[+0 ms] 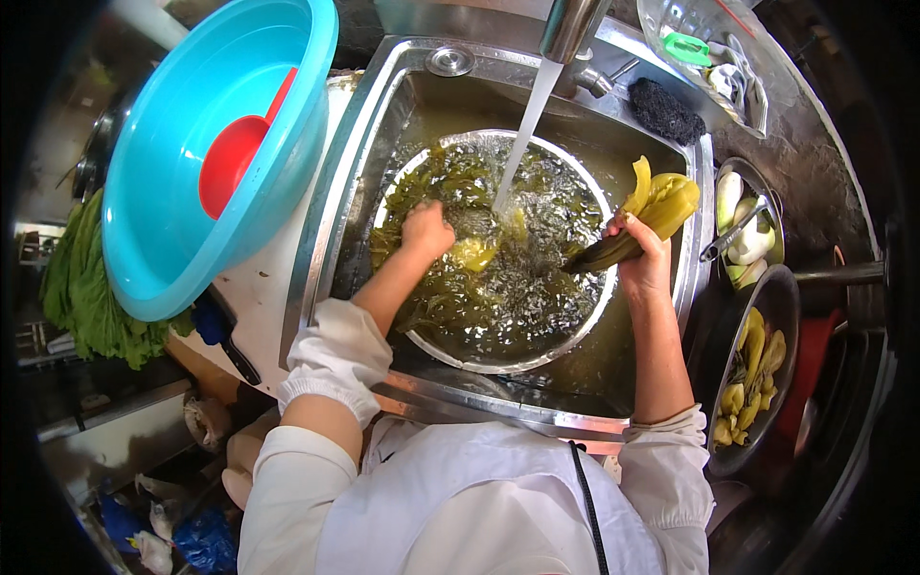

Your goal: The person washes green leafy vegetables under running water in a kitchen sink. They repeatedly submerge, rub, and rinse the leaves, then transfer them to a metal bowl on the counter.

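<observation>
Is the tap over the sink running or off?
Running: a stream of water falls from the tap into the round basin.

We note: left hand [428,230] curled, left forearm [391,286] slanting inward; right hand [644,257] gripping, right forearm [661,355] extended forward.

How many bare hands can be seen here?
2: the left hand, reaching into the round silver metal basin and partly out of sight; the right hand, holding a long yellow-green leafy vegetable above its right side.
</observation>
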The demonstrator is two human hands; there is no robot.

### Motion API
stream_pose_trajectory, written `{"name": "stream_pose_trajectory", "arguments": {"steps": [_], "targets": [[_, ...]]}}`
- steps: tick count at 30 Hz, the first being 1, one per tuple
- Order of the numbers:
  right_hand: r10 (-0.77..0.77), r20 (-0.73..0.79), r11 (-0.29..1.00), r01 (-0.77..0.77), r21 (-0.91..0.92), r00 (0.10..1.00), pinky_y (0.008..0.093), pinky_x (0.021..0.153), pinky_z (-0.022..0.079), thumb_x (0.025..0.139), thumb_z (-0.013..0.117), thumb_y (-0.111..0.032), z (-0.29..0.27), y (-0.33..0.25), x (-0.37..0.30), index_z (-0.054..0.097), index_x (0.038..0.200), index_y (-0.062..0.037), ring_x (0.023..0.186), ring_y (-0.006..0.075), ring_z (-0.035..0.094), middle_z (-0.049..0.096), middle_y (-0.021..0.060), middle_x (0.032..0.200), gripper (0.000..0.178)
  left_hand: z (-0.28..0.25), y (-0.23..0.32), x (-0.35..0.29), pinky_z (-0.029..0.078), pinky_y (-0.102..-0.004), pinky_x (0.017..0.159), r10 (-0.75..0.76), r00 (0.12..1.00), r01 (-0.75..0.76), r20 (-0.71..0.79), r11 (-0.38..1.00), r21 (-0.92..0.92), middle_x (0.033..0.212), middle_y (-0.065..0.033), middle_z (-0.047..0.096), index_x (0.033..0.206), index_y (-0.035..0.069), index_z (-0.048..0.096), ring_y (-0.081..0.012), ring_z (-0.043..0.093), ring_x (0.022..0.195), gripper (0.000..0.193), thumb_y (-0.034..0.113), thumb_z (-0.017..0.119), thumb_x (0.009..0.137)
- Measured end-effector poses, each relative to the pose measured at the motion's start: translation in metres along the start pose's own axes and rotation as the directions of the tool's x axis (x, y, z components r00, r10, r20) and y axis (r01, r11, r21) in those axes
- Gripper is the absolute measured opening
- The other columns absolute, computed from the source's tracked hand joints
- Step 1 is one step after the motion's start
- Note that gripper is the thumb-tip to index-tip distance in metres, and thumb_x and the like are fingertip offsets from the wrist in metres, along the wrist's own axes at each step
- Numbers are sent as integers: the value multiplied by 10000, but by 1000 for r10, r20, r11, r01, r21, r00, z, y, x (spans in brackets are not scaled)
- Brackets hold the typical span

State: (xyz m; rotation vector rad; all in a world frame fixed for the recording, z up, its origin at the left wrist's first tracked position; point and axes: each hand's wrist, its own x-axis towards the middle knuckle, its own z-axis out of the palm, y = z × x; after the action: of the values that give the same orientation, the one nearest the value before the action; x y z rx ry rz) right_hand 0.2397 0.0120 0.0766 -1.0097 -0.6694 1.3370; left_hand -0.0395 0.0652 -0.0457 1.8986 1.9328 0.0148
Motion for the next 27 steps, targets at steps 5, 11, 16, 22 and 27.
{"name": "stream_pose_trajectory", "arguments": {"steps": [5,11,16,22,27], "targets": [[26,-55,999,-24,37,998,296,630,445,718,617,-51,2,7,-5,519,921,20,663,177,546,561,79,763,236,19,7,0,325,-417,1004,2,867,33,498,997,-63,1345,-284,287,1348,-42,197,-376,333,1245,1092,574,704,602],[46,-60,999,-45,12,997,306,641,449,724,609,-50,-5,7,-9,505,936,28,668,180,536,553,85,764,249,39,46,-29,398,-435,845,327,941,-317,-88,941,118,1039,-157,458,1108,27,440,-308,453,1023,493,194,679,710],[40,-54,999,-40,-7,998,304,641,443,723,612,-65,-1,10,-14,501,946,28,672,180,531,548,86,769,266,61,51,-12,422,-403,896,6,845,-105,535,982,155,1151,-173,515,1138,-11,487,-294,504,1067,563,269,659,680],[53,-69,997,-57,-52,996,298,648,443,716,622,-77,-7,5,-22,504,951,23,677,176,533,548,83,763,281,62,19,-11,383,-420,934,48,864,-24,500,998,-54,1176,-133,541,1195,106,508,-279,501,1107,686,342,746,596],[39,-36,997,-42,-72,999,283,648,445,706,630,-58,-9,10,-21,512,950,25,678,166,541,551,77,759,284,5,-7,-38,416,-390,902,525,844,-533,-108,844,-60,1140,-138,530,1187,68,483,-318,504,1056,647,288,768,649]]}}
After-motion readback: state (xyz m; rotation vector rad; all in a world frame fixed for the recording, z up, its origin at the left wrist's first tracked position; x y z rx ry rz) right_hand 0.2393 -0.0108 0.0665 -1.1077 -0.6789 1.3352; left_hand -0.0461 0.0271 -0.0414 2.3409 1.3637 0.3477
